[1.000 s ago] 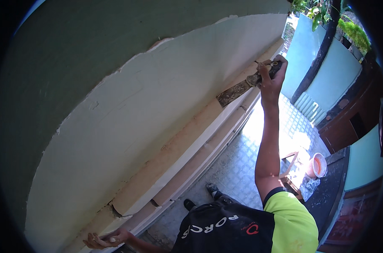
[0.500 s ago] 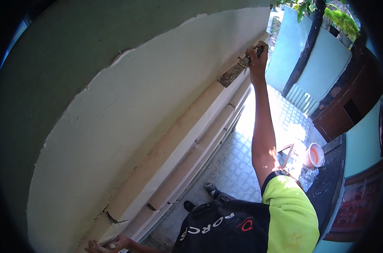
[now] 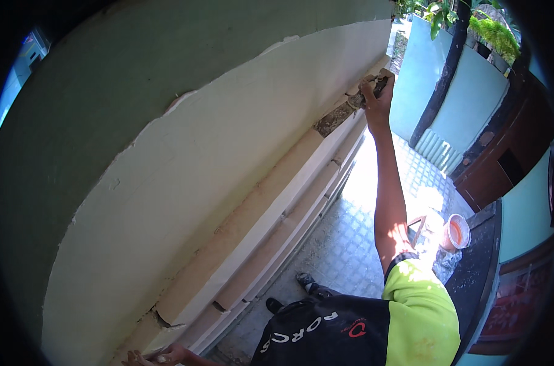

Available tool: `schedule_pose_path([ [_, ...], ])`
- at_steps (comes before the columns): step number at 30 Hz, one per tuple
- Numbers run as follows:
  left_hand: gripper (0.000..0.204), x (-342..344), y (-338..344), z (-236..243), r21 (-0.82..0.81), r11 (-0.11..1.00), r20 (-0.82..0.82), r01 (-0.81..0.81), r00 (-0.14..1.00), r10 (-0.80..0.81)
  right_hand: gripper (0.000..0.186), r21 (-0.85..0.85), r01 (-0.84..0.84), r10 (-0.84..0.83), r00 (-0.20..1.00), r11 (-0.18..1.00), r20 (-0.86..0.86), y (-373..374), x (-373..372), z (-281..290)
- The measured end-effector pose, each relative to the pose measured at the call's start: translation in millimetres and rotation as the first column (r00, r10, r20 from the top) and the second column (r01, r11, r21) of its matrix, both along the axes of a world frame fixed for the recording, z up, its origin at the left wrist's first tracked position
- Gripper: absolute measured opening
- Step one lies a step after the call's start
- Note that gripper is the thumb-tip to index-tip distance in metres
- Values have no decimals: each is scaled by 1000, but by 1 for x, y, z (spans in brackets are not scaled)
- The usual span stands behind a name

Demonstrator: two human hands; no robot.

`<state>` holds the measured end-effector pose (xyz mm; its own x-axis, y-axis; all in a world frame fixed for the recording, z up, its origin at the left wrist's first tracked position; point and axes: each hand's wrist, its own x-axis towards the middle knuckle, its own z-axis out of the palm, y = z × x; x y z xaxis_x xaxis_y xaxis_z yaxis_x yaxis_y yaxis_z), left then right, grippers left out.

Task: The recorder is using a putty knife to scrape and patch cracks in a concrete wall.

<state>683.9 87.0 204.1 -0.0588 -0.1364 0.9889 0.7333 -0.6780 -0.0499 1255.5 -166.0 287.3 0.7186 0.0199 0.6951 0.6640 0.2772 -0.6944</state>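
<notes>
My right hand (image 3: 377,91) is closed around the dark handle of a trowel (image 3: 334,119) at the far end of a long wall ledge. Its flat, stained, rectangular blade lies along the top of the ledge (image 3: 246,210). Low at the near left, my left hand (image 3: 161,355) rests on the same ledge, fingers apart. The frame edge cuts off part of that hand, and I see nothing held in it. Behind the ledge rises a wall with a smooth pale coat (image 3: 185,165), ragged where it meets the green paint (image 3: 106,91).
Stepped mouldings (image 3: 271,238) run below the ledge, with a crack (image 3: 161,318) near my left hand. To the right, a bucket (image 3: 456,232) stands beside crumpled plastic (image 3: 446,263). Tiled floor (image 3: 350,244) lies under my feet. A brown door (image 3: 503,158) and potted plants (image 3: 495,36) are farther off.
The view has shifted slightly, so the wall and ledge sit a little lower. My right hand keeps its grip on the trowel at nearly the same place; my left hand stays on the ledge.
</notes>
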Motion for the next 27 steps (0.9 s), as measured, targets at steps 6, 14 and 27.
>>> schedule_pose_path([
  [6, 47, 15, -11, 22, -286, 958, 258, 15, 964, 61, 43, -51, 38, -47, 980, 998, -195, -25, 46, -11],
  [14, 47, 34, -32, 48, -617, 777, 510, 123, 815, 276, 36, -60, 48, -57, 984, 997, -167, -24, 72, 0],
  [27, 49, 5, -25, 18, -502, 863, 365, 57, 919, 152, 44, 23, 91, -84, 973, 996, -214, -37, 119, -20],
])
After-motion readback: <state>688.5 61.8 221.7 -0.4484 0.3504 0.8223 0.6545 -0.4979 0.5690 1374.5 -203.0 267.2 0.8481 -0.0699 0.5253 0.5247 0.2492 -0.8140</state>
